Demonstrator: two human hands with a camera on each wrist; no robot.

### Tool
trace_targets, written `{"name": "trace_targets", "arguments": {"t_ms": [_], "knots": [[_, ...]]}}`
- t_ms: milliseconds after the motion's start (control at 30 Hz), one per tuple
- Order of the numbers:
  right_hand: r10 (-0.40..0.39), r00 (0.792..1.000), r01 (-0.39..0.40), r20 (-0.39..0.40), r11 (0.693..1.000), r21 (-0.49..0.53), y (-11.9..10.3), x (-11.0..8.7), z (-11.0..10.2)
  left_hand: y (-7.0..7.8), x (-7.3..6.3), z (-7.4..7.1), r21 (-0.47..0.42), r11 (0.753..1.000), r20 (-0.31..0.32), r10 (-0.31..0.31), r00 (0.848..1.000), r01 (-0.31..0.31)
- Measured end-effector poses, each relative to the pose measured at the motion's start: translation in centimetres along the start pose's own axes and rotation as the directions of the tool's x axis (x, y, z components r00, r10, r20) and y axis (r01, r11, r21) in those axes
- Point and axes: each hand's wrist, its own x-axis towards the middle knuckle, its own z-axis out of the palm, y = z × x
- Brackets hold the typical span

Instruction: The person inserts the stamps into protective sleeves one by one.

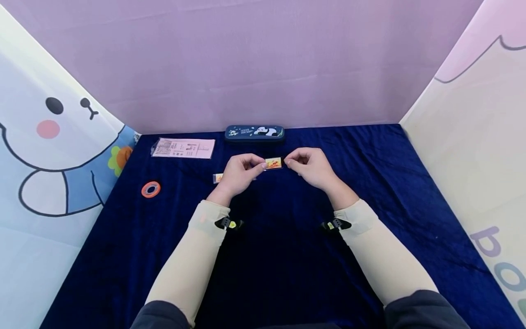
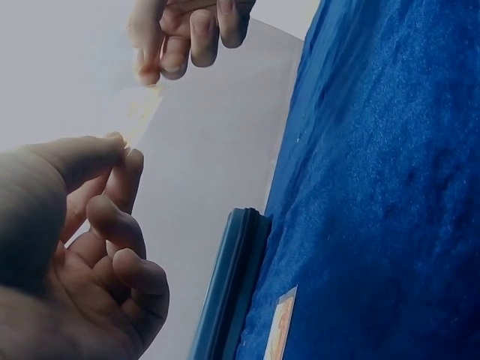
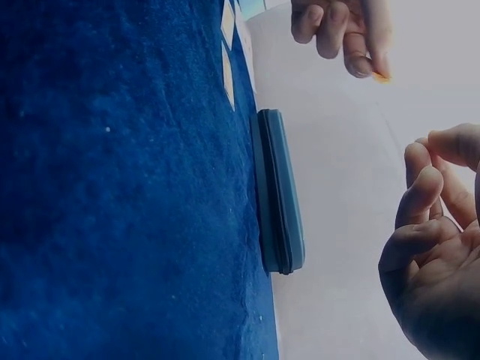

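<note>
Above the dark blue cloth, my left hand (image 1: 238,173) pinches a small yellow picture card (image 1: 273,163) by its left end, thumb against fingertip. My right hand (image 1: 312,167) has thumb and forefinger together at the card's right end, where a narrow clear edge seems to stick out. In the left wrist view the card (image 2: 141,116) stretches between both hands' fingertips, washed out by glare. Another small card (image 1: 218,178) lies on the cloth, partly hidden behind my left hand; the right wrist view shows card pieces (image 3: 228,79) lying there.
A dark blue pencil case (image 1: 255,133) with a panda stands at the back edge, just beyond my hands. A pink printed sheet (image 1: 185,148) lies back left, and an orange ring (image 1: 144,189), like a tape roll, sits nearer on the left. Fabric walls enclose the table.
</note>
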Motion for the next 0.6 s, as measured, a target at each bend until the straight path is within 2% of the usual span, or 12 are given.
{"name": "trace_targets", "arguments": {"t_ms": [233, 433, 600], "knots": [[0.001, 1.000, -0.001, -0.022, 1.000, -0.015, -0.3, -0.3, -1.0, -0.4, 0.2, -0.2, -0.002, 0.999, 0.002, -0.044, 0.999, 0.044], [0.006, 1.000, -0.007, -0.014, 0.998, -0.064, -0.3, -0.6, -1.9, -1.8, 0.3, -0.1, 0.019, 0.997, 0.020, -0.076, 0.997, 0.075], [0.025, 1.000, -0.025, -0.010, 0.995, -0.097, 0.1, -0.9, -3.1, -2.6, 0.5, 0.0, 0.059, 0.996, 0.008, -0.066, 0.998, 0.066]]}}
